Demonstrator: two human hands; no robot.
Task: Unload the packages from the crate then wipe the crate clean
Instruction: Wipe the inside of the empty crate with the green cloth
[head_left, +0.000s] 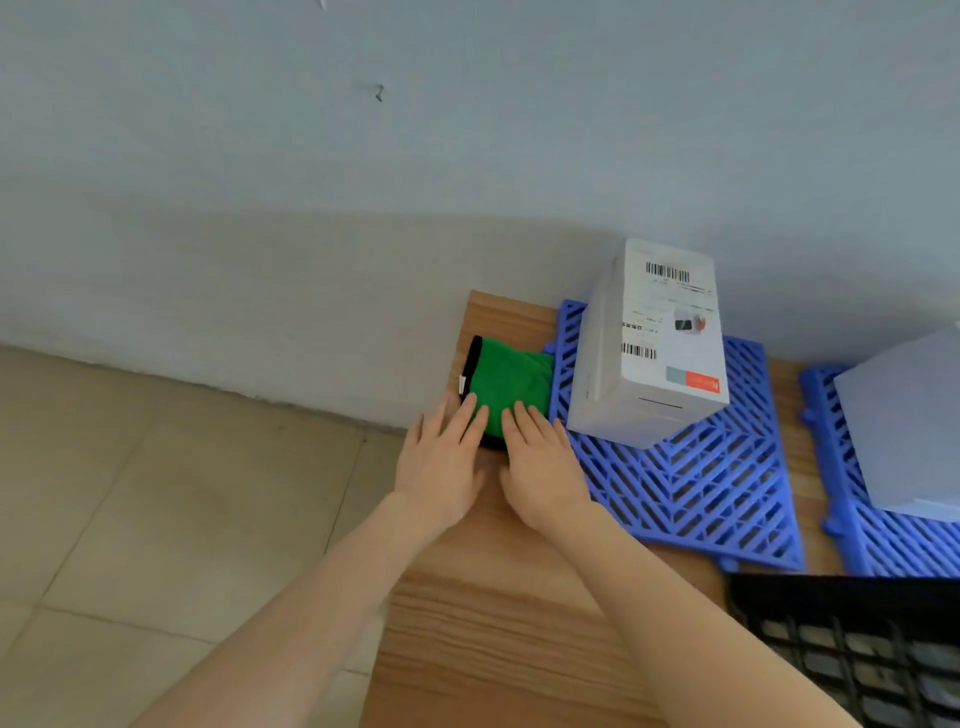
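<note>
A folded green cloth (511, 382) with a black edge lies near the left end of the wooden table (493, 613). My left hand (441, 467) and my right hand (540, 467) lie side by side with straight fingers, their fingertips resting on the cloth's near edge. A white package (649, 343) with barcodes stands on a blue plastic grid mat (701, 483) just right of the cloth. A second pale package (909, 426) sits on another blue mat (883, 545) at the right edge. The black lattice crate (857, 649) shows at the lower right corner.
A grey wall (363, 208) runs behind the table. A tiled floor (156, 493) lies to the left, past the table's left edge.
</note>
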